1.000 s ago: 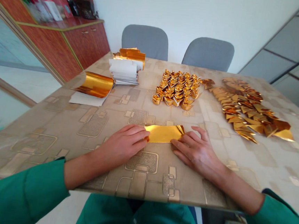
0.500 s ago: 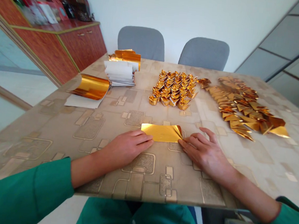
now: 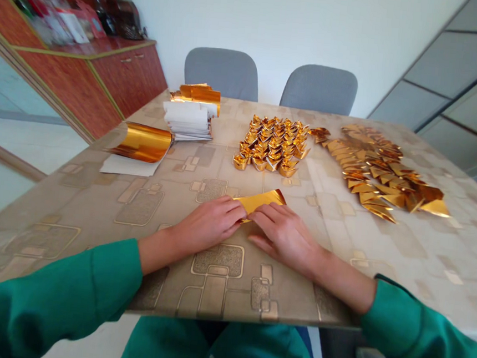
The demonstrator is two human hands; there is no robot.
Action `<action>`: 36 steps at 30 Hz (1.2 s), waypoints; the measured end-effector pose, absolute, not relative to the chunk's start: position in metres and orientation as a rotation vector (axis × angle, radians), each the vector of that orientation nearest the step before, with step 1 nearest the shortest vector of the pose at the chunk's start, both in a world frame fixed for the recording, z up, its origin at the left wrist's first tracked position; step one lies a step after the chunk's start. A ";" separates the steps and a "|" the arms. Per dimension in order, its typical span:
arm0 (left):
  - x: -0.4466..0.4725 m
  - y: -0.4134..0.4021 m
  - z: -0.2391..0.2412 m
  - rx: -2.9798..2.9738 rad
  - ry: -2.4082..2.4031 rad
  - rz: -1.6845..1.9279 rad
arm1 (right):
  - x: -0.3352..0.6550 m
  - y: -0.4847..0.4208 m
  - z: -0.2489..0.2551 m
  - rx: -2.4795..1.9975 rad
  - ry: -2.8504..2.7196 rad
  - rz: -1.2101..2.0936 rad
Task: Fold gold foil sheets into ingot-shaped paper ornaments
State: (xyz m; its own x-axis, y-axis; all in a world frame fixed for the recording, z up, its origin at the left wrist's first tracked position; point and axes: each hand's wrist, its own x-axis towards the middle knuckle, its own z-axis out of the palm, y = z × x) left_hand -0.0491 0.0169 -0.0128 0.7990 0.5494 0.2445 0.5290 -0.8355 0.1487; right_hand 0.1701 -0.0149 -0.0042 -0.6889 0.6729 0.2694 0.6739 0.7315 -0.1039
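Note:
A strip of gold foil paper (image 3: 264, 199) lies in front of me near the table's front edge, its right end tilted away from me. My left hand (image 3: 213, 221) is closed on the strip's left end, fingers curled over its near edge. Close beside it, my right hand (image 3: 286, 233) has its fingertips on the near edge, the fingers bent and pressed to the foil. The two hands almost meet, and they hide the near edge and left end of the strip.
Rows of folded gold ingots (image 3: 270, 143) stand beyond my hands. Folded gold foil pieces (image 3: 385, 169) spread at the right. A curled gold sheet (image 3: 145, 142) and a stack of paper (image 3: 188, 120) lie at the left. Two grey chairs (image 3: 221, 73) stand behind the table.
My right hand has moved left along the strip, from its right end to beside my left hand. The strip's right end has swung up and away from me.

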 end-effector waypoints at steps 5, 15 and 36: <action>-0.065 0.025 -0.009 2.606 0.841 0.471 | 0.155 0.004 -0.012 -1.041 -2.731 -0.120; -0.068 0.029 -0.006 2.774 0.782 0.411 | 0.154 0.008 -0.014 -0.964 -2.737 -0.269; -0.086 0.027 -0.018 2.487 1.131 0.608 | 0.153 0.012 -0.014 -1.198 -2.458 0.380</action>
State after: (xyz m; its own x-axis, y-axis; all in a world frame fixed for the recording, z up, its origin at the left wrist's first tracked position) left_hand -0.0860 0.0269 -0.0176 0.5911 0.7703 0.2392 0.6242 -0.6247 0.4692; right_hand 0.1528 0.0121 -0.0141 -0.5651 0.7962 0.2161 0.6937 0.6003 -0.3979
